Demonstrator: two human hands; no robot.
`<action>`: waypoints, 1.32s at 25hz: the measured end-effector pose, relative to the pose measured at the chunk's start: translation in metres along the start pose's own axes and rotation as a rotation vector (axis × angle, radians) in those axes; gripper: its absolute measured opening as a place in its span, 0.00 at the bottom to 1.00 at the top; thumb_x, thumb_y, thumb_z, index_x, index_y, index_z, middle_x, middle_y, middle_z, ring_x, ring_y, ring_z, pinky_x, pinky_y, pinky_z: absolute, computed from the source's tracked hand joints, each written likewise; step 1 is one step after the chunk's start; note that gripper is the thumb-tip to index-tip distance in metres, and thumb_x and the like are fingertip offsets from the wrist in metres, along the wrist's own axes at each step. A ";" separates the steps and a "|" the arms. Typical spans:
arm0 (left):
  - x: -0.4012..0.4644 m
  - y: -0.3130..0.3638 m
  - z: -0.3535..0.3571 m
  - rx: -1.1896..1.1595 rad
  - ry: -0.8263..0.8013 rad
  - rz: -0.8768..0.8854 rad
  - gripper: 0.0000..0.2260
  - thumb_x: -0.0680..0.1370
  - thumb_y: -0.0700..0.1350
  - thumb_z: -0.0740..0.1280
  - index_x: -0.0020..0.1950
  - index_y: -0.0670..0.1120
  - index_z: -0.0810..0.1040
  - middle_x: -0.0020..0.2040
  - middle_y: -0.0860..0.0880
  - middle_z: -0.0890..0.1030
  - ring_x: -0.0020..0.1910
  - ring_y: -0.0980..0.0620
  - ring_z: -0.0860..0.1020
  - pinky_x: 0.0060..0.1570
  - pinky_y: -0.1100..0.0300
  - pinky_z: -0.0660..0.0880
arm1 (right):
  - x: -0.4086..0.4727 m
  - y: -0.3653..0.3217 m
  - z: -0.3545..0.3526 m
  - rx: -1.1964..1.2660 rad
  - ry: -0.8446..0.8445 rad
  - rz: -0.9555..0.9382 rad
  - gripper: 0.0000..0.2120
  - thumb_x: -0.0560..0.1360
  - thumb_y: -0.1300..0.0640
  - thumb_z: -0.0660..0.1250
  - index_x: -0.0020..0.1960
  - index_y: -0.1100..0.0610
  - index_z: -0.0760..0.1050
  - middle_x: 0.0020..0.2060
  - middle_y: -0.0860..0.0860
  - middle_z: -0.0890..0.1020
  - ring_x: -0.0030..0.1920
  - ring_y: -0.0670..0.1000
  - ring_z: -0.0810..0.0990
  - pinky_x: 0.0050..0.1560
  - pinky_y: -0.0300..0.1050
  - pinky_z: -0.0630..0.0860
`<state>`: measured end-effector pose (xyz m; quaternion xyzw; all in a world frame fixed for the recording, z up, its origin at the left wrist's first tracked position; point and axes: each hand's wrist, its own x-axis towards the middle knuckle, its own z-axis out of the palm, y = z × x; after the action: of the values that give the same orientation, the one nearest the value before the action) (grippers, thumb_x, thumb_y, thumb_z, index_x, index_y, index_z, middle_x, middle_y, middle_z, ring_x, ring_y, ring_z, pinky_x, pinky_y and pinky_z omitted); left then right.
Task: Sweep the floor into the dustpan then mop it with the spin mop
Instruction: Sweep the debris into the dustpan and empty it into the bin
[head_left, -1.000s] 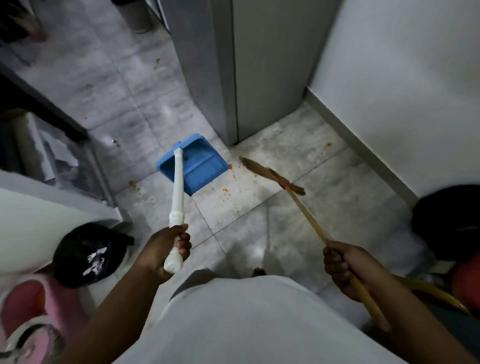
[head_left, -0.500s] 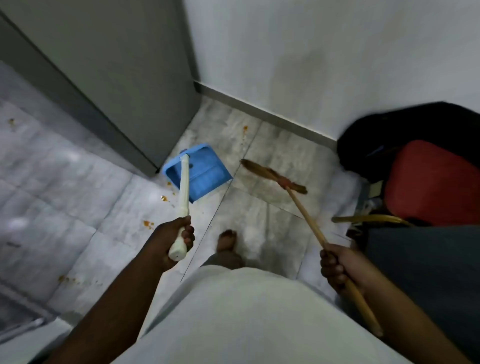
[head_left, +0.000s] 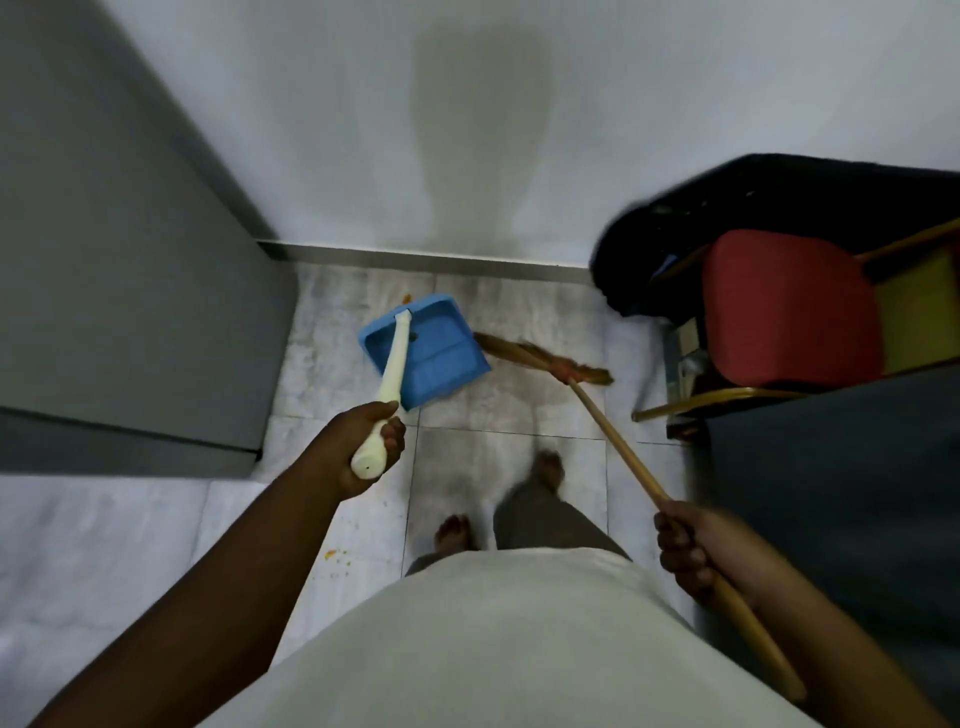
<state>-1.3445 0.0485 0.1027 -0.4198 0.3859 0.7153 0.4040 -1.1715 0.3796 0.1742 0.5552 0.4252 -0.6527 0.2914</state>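
Note:
A blue dustpan (head_left: 436, 353) with a long white handle (head_left: 393, 369) sits low over the grey tiled floor near the wall. My left hand (head_left: 358, 452) grips the end of that handle. A broom with a brown brush head (head_left: 540, 356) lies just right of the dustpan, its bristles close to the pan's open edge. My right hand (head_left: 691, 551) grips the wooden broomstick (head_left: 618, 447) lower down. Small orange crumbs (head_left: 335, 556) lie on the tile near my bare feet, and one orange speck (head_left: 406, 299) shows behind the dustpan.
A grey cabinet side (head_left: 130, 260) stands at the left, a white wall (head_left: 467, 130) ahead. At the right are a red-seated chair (head_left: 789, 306) with wooden legs, a black bag (head_left: 727, 208) and a dark surface (head_left: 841, 493). My feet (head_left: 545, 467) stand on the tiles.
My view has turned right, toward the wall corner. The dustpan and broom head have come closer to the wall, with the brush now nearer the pan. Both hands keep their grips.

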 end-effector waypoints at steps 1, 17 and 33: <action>0.009 0.010 0.014 0.023 -0.001 0.007 0.05 0.81 0.42 0.61 0.48 0.41 0.70 0.29 0.49 0.71 0.20 0.58 0.70 0.19 0.70 0.70 | 0.002 -0.010 -0.001 -0.003 0.003 0.002 0.15 0.82 0.55 0.56 0.37 0.58 0.68 0.22 0.50 0.66 0.18 0.45 0.62 0.16 0.34 0.60; 0.178 0.134 0.265 0.108 0.036 -0.062 0.12 0.79 0.40 0.55 0.61 0.40 0.64 0.31 0.47 0.70 0.20 0.54 0.72 0.21 0.67 0.74 | 0.085 -0.247 -0.111 -0.282 0.025 0.035 0.18 0.81 0.54 0.59 0.33 0.56 0.68 0.20 0.50 0.66 0.18 0.46 0.62 0.17 0.35 0.60; 0.304 0.216 0.364 0.147 0.020 -0.072 0.21 0.85 0.42 0.56 0.76 0.36 0.59 0.70 0.32 0.69 0.53 0.49 0.81 0.23 0.62 0.77 | 0.159 -0.320 -0.025 -0.113 -0.046 0.233 0.10 0.81 0.56 0.60 0.50 0.63 0.74 0.24 0.51 0.71 0.20 0.46 0.67 0.17 0.36 0.64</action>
<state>-1.7419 0.3688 -0.0019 -0.4095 0.4261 0.6660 0.4552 -1.4664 0.5659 0.0930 0.5683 0.3871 -0.6022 0.4056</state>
